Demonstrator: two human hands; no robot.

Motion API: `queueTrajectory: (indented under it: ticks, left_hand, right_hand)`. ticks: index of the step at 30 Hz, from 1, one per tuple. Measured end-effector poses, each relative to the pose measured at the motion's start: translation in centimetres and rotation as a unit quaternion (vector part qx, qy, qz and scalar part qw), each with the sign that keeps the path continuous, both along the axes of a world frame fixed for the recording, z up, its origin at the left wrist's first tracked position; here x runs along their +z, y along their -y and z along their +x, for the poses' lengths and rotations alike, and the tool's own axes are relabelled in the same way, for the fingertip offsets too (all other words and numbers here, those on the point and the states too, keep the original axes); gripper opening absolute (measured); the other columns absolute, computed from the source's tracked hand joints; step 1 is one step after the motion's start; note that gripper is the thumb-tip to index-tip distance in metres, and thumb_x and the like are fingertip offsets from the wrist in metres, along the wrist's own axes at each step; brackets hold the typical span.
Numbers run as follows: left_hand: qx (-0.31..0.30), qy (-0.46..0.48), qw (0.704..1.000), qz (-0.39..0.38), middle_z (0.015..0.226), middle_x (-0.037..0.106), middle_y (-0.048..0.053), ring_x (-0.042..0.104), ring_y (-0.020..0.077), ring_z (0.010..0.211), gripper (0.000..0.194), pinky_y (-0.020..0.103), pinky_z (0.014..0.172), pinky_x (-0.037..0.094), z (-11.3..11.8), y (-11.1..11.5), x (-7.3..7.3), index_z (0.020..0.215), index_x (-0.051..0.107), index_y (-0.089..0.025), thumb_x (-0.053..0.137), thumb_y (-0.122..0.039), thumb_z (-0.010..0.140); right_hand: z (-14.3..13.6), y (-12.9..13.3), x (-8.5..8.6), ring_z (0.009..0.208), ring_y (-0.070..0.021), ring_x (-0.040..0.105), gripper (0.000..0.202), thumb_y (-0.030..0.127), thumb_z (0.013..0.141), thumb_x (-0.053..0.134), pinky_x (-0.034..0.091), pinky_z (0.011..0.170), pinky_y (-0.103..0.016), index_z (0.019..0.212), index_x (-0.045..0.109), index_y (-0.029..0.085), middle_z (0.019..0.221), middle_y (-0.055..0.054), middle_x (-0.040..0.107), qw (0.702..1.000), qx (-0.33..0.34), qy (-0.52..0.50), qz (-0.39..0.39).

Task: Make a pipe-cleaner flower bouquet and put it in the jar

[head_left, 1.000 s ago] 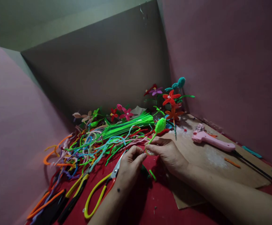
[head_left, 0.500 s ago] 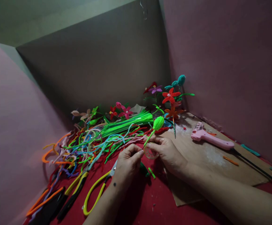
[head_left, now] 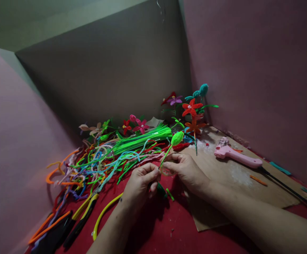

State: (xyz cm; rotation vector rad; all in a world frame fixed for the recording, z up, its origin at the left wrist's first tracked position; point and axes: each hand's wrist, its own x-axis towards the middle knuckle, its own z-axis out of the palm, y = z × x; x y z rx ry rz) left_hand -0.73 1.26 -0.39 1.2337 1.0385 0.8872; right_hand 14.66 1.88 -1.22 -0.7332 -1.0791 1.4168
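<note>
A bright green pipe-cleaner flower bud point(head_left: 177, 138) stands tilted on a thin green stem above my hands. My left hand point(head_left: 142, 181) is closed, pinching the lower end of the stem between thumb and fingers. My right hand point(head_left: 186, 173) is closed close beside it, its fingertips at the stem and on a small translucent roll of tape point(head_left: 167, 171). How the tape meets the stem is too small to make out. Yellow-handled scissors point(head_left: 104, 211) lie partly hidden under my left forearm. Below my hands a short green pipe-cleaner piece point(head_left: 170, 194) rests on the red surface point(head_left: 174, 218).
Loose coloured pipe cleaners point(head_left: 124, 160) and a green bundle point(head_left: 145, 138) fill the left and back. Pliers point(head_left: 82, 218) lie front left. At right, a pink glue gun point(head_left: 238, 155) with a cord rests on cardboard point(head_left: 219, 183). Finished flowers point(head_left: 192, 107) stand behind, near the walls.
My left hand has turned slightly and its lower fingers have spread a little. The bud and stem tilt a bit more to the right. The scissors are more covered by my left arm.
</note>
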Motion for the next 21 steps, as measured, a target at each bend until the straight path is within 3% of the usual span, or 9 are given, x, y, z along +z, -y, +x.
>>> queueTrajectory:
  ticks: [4, 9, 13, 21]
  left_hand:
    - [-0.007, 0.017, 1.0, 0.005, 0.04, 0.045, -0.007, 0.031, 0.0032, 0.029, 0.021, 0.015, 0.031, 0.023, -0.07, -0.06, 0.12, 0.07, 0.052, -0.015, 0.059, -0.034, 0.076]
    - [0.003, 0.03, 1.0, 0.001, 0.04, 0.047, -0.006, 0.033, 0.0032, 0.028, 0.021, 0.015, 0.03, 0.027, 0.02, -0.12, 0.37, 0.067, 0.052, -0.014, 0.059, -0.032, 0.076]
    - [-0.001, 0.037, 0.999, 0.001, 0.042, 0.049, -0.004, 0.035, 0.0032, 0.027, 0.021, 0.014, 0.028, 0.029, -0.05, -0.13, 0.26, 0.067, 0.054, -0.013, 0.06, -0.031, 0.076]
    - [-0.035, 0.085, 0.994, -0.056, 0.053, 0.058, 0.0, 0.038, 0.0026, 0.027, 0.018, 0.013, 0.023, 0.031, 0.11, 0.24, 0.66, 0.067, 0.056, -0.011, 0.063, -0.027, 0.072]
  right_hand:
    - [0.03, 0.03, -0.09, 0.055, -0.0087, 0.045, 0.011, 0.021, 0.063, 0.065, 0.034, 0.055, -0.024, 0.071, 0.064, 0.014, 0.062, 0.002, 0.057, 1.0, 0.02, -0.021, 0.001]
    - [0.45, -0.19, -0.08, 0.05, -0.0095, 0.044, 0.023, 0.033, 0.074, 0.056, 0.033, 0.053, -0.026, 0.061, 0.061, 0.014, 0.056, 0.001, 0.054, 0.998, 0.048, -0.005, 0.03]
    - [0.61, -0.1, 0.2, 0.051, -0.0096, 0.044, 0.016, 0.023, 0.069, 0.057, 0.033, 0.055, -0.025, 0.056, 0.06, 0.014, 0.052, 0.001, 0.053, 0.997, 0.058, 0.034, 0.036]
    - [0.41, -0.31, 0.1, 0.057, -0.0096, 0.045, 0.005, 0.018, 0.062, 0.064, 0.035, 0.057, -0.025, 0.064, 0.068, 0.015, 0.06, 0.001, 0.059, 0.998, 0.043, -0.019, 0.034]
